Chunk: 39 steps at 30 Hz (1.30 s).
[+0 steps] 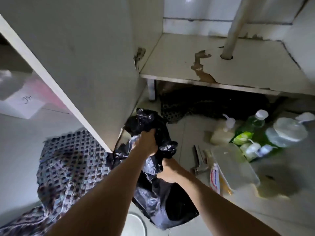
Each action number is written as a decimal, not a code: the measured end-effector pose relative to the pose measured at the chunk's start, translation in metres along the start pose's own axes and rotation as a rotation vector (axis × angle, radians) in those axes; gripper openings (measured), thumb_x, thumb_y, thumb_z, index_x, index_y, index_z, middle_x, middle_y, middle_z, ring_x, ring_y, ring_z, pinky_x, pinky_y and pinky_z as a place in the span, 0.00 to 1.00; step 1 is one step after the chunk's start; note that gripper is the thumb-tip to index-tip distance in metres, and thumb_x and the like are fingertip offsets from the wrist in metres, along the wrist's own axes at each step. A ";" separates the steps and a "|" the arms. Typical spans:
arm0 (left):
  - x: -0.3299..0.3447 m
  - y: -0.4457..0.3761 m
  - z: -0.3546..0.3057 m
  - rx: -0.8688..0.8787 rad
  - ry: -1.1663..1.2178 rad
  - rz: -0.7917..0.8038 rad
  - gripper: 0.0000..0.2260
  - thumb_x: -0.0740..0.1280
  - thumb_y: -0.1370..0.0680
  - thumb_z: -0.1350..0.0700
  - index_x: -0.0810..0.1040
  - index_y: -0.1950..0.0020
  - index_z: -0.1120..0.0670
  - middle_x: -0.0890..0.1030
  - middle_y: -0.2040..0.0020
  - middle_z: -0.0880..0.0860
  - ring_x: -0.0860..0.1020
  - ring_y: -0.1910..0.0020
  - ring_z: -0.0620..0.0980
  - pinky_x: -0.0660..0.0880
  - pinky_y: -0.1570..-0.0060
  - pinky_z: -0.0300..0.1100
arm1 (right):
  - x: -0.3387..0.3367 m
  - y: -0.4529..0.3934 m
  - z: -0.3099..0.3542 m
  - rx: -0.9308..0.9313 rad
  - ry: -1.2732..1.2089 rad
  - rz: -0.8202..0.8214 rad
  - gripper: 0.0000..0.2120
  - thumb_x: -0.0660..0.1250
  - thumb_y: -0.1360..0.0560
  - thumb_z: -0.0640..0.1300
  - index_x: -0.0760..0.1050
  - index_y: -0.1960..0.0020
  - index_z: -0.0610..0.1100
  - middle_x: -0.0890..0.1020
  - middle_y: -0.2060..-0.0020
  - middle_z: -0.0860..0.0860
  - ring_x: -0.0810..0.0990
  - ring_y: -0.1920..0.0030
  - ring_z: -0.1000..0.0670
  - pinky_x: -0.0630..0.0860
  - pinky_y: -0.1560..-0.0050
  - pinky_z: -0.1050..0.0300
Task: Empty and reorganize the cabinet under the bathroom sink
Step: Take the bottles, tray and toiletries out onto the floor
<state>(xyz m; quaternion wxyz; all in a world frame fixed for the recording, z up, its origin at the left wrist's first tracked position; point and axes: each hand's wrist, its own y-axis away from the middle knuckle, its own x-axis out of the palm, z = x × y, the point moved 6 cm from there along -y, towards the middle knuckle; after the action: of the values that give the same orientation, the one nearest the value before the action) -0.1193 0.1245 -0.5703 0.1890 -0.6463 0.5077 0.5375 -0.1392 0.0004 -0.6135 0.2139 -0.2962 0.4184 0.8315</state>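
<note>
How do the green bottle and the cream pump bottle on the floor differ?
The green bottle is translucent green with a white screw cap and a green label; the cream pump bottle is opaque pale cream with a white pump head. The green bottle looks larger and lies further right; the cream pump bottle is squatter. Both sit on the floor outside the cabinet shelf, untouched by either hand.

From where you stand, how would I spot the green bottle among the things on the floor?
Find the open cabinet with the white drain pipe going through its peeling shelf. On the floor tiles below and to its right stands a cluster of bottles. The green bottle is the tall see-through one with a white screw cap, between a cream pump bottle and a clear jug.
</note>
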 end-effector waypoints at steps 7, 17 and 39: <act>0.033 -0.006 0.035 -0.132 -0.285 0.109 0.17 0.64 0.26 0.57 0.76 0.37 0.53 0.75 0.37 0.59 0.75 0.39 0.63 0.75 0.42 0.56 | -0.004 0.028 -0.024 0.046 -0.024 -0.019 0.25 0.69 0.30 0.55 0.73 0.39 0.42 0.79 0.43 0.44 0.78 0.43 0.44 0.76 0.45 0.55; 0.024 -0.008 0.005 -0.239 -0.232 0.195 0.21 0.65 0.24 0.55 0.70 0.31 0.56 0.63 0.29 0.62 0.62 0.30 0.66 0.65 0.34 0.61 | -0.138 0.087 -0.103 0.195 0.234 -0.038 0.11 0.68 0.27 0.47 0.80 0.47 0.45 0.83 0.54 0.49 0.82 0.53 0.48 0.75 0.55 0.60; 0.225 0.133 -0.197 -0.485 0.486 0.187 0.23 0.57 0.20 0.44 0.65 0.29 0.57 0.72 0.34 0.58 0.73 0.34 0.57 0.69 0.38 0.44 | -0.091 0.005 -0.146 -0.293 0.512 -0.027 0.15 0.60 0.31 0.32 0.82 0.50 0.41 0.83 0.51 0.45 0.82 0.50 0.43 0.80 0.47 0.50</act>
<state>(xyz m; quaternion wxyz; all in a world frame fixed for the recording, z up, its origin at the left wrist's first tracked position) -0.1552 -0.1875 -0.6604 -0.1461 -0.7320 0.4524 0.4880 -0.0297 -0.1321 -0.6190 0.0675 -0.5295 0.3302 0.7785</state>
